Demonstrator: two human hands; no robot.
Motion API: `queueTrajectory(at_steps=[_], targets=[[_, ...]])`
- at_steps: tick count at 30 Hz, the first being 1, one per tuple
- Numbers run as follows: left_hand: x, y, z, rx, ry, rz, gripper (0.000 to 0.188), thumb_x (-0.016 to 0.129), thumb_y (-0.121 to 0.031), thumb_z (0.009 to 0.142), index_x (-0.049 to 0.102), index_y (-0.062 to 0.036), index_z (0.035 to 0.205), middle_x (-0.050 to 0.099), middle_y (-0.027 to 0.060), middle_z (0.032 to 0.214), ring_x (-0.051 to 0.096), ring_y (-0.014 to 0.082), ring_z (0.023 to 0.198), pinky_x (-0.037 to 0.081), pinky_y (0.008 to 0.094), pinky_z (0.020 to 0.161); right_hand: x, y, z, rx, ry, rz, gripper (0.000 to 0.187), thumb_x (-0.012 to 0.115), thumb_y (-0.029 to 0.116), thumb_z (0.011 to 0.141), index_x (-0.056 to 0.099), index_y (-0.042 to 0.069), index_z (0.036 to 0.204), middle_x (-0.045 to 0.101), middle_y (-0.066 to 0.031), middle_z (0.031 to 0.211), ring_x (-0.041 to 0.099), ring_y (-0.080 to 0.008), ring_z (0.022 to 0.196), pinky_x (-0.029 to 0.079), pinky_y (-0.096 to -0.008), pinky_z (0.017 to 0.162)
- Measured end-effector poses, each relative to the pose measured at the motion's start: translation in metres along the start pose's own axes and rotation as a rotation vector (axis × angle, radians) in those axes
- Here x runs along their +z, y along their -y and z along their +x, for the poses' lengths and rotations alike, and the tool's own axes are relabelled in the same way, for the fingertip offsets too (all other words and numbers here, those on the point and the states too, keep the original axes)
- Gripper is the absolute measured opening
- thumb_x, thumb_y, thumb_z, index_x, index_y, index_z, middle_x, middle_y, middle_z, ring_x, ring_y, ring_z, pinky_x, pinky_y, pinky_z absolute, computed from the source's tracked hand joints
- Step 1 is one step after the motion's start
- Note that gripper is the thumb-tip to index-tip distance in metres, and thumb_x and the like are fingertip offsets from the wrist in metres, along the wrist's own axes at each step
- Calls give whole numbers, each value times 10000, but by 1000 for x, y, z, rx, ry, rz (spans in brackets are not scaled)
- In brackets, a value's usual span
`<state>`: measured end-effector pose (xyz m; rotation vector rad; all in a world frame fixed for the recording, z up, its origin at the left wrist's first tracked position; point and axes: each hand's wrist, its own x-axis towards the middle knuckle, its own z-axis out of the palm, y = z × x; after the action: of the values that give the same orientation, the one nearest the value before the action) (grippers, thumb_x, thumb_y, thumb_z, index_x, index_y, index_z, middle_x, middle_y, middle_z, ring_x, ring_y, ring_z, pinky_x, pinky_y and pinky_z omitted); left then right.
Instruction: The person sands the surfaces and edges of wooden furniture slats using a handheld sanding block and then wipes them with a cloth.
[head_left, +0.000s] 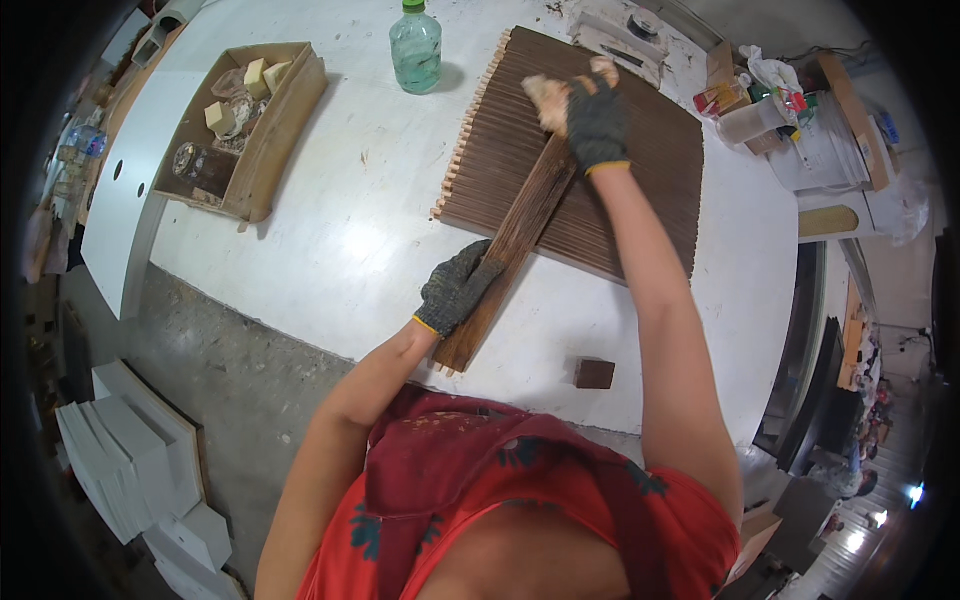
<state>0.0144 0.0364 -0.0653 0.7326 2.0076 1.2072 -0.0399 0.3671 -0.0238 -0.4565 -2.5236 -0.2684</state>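
A dark brown wooden slat [515, 245] lies slantwise, its near end at the front of the white table. My left hand [458, 287], in a dark grey knitted glove with a yellow cuff, is closed around the slat's lower half. At the far end of the slat, my right hand [597, 120], gloved alike, is closed on a crumpled pale rag [547, 101]. The slat's far part rests over a wide row of dark brown slats [650, 150] laid side by side, with bare light wood at their ends. A small dark brown block [594, 374] sits near the front edge.
On the white table [340, 230] stand a cardboard box [262, 165] with yellowish sponge pieces and a jar, and a green-capped bottle [416, 50]. A tray [620, 45] with small tools lies behind the slats. Buckets [820, 140] crowd the right; white panels [130, 450] lean at lower left.
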Motion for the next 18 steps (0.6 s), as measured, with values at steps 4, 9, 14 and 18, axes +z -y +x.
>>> queueTrajectory(at_steps=[4, 9, 14, 18], targets=[[-3, -8, 2, -43, -12, 21, 501, 515, -418, 919, 537, -52, 1260, 639, 192, 1114, 621, 316, 1019, 462, 382, 890, 2, -66, 32, 345, 283, -128, 333, 528, 266, 877, 611, 87, 1146, 581, -170, 1177, 562, -328, 1069, 446, -438, 899], [-1, 6, 4, 78, -17, -26, 486, 458, -389, 952, 505, -39, 1286, 595, 218, 1185, 579, 354, 1084, 444, 394, 925, -44, -45, 1, 156, -259, 317, 356, 638, 222, 820, 603, 55, 1133, 574, -194, 1149, 536, -349, 1079, 420, -422, 949], [10, 25, 10, 179, -86, 26, 459, 412, -346, 977, 473, -28, 1301, 564, 234, 1219, 550, 387, 1098, 435, 415, 932, -38, 39, -76, 118, -63, 380, 240, 615, 146, 826, 631, 48, 1044, 594, -172, 1055, 543, -345, 1010, 429, -429, 903], [12, 20, 9, 140, -45, -24, 444, 423, -318, 975, 472, -4, 1285, 553, 247, 1223, 542, 390, 1105, 431, 417, 934, -77, 104, -139, 176, -94, 548, 261, 653, 105, 797, 636, 58, 1052, 607, -132, 1039, 548, -321, 1014, 438, -411, 899]])
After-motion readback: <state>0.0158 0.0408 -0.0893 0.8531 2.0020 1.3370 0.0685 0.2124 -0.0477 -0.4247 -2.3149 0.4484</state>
